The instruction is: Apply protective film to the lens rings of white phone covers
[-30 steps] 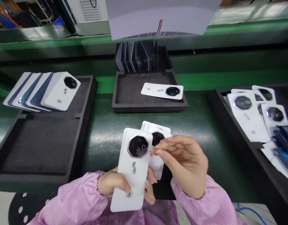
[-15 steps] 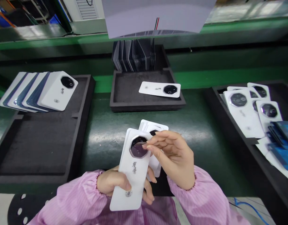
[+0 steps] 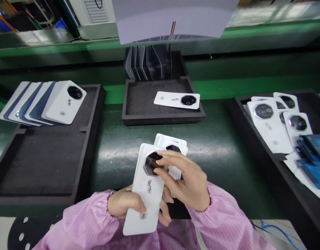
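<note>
My left hand [image 3: 131,203] grips a white phone back panel [image 3: 142,220], thumb on top near the small round emblem and fingers curled underneath. The panel is tilted, its dark octagonal camera window [image 3: 151,161] at the upper end. A thin tinted film [image 3: 152,166] appears to lie over that window, though its outline is hard to make out. At the window's right side, my right hand [image 3: 187,178] has its thumb and fingertips bent around the film's edge. Behind the held panel, a few more white panels [image 3: 182,149] lie stacked, partly hidden by my right hand.
Several white panels lean in a black foam tray [image 3: 94,139] on the left. The middle tray [image 3: 165,119] holds dark upright sheets [image 3: 146,62] and one white panel [image 3: 175,100]. White panels [image 3: 269,125] and blue-filmed pieces [image 3: 313,156] lie in the right tray [image 3: 256,139].
My right hand has moved slightly left and down over the camera window, bringing the tinted film onto it. Its fingers have spread a little. My left hand and the panel have barely moved.
</note>
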Demonstrator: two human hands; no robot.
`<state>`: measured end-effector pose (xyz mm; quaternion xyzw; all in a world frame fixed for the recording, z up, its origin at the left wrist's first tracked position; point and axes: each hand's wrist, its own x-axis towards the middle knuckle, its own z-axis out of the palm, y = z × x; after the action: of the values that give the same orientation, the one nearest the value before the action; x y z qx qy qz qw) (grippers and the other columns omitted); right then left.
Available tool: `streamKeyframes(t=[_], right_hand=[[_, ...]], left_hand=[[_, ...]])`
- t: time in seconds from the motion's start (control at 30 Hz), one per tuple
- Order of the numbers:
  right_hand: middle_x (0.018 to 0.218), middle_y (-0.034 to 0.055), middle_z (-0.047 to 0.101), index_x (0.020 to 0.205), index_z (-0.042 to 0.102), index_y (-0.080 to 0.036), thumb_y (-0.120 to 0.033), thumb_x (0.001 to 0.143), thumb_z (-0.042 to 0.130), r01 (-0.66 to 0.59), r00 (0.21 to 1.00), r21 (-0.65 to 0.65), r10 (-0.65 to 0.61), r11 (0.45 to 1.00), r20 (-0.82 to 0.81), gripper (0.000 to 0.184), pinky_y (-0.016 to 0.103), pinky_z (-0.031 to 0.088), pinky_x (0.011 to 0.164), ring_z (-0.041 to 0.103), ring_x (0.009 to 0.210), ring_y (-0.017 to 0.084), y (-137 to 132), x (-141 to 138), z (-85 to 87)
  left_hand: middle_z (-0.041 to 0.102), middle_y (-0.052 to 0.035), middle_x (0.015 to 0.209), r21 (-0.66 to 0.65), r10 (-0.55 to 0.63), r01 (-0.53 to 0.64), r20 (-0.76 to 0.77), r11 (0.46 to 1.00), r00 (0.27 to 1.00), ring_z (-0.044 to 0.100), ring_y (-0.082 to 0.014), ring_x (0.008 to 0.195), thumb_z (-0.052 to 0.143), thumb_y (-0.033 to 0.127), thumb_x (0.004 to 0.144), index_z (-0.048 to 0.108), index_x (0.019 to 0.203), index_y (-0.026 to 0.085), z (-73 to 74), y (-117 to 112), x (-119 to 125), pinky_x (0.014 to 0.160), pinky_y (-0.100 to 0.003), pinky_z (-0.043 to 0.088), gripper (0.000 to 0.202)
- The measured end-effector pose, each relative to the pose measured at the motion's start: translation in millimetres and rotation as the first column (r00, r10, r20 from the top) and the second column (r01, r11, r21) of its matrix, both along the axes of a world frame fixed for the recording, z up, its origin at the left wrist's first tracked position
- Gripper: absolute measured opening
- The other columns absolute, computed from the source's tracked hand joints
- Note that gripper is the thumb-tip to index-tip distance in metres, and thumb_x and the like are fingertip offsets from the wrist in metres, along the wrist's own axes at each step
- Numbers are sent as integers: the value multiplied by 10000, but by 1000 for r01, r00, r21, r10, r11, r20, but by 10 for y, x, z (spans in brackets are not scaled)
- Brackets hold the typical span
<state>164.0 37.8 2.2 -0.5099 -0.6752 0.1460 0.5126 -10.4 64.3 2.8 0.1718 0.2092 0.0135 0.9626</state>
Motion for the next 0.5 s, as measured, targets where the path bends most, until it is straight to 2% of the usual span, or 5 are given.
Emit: streamKeyframes(t=[0.17,0.23,0.33,0.4,0.5], right_hand=[[1398,174,354,1336,323,-185,-466,673,717,48,995,-267,-24,963,92,821,565,363,1010,286,1329,346,37,42,-11],[1334,127,453,1286,403,-214,-428,691,712,-46,999,-433,37,900,-28,704,489,431,964,431,1239,304,52,58,17],[1011,26,651,1044,581,-234,-301,759,658,-152,974,-507,42,848,-222,303,344,506,827,620,932,198,71,104,63],[912,10,666,961,616,-225,-277,799,605,-63,960,-470,-76,880,-271,170,308,507,768,628,838,171,82,187,75],[820,6,641,945,625,-207,-309,815,581,339,806,-302,-440,891,-395,171,287,496,685,612,742,151,95,414,63]], left_hand=[[694,-99,829,36,-24,24,-5,999,1000,648,-219,774,514,106,471,619,995,104,-43,-10,-15,768,-348,480,535],[691,-99,855,77,-81,82,-17,994,997,643,-211,787,539,100,478,608,1027,109,-71,-12,-22,761,-337,479,554],[680,-100,916,104,-161,163,-29,981,987,633,-199,809,567,120,491,582,1095,118,-83,-5,-26,760,-325,473,604],[677,-95,915,113,-186,186,-10,976,982,627,-190,806,563,132,502,578,1111,115,-64,5,-20,760,-316,470,610],[661,-94,946,146,-166,154,76,977,983,631,-205,827,554,107,511,576,1126,115,-32,13,-8,766,-327,472,616]])
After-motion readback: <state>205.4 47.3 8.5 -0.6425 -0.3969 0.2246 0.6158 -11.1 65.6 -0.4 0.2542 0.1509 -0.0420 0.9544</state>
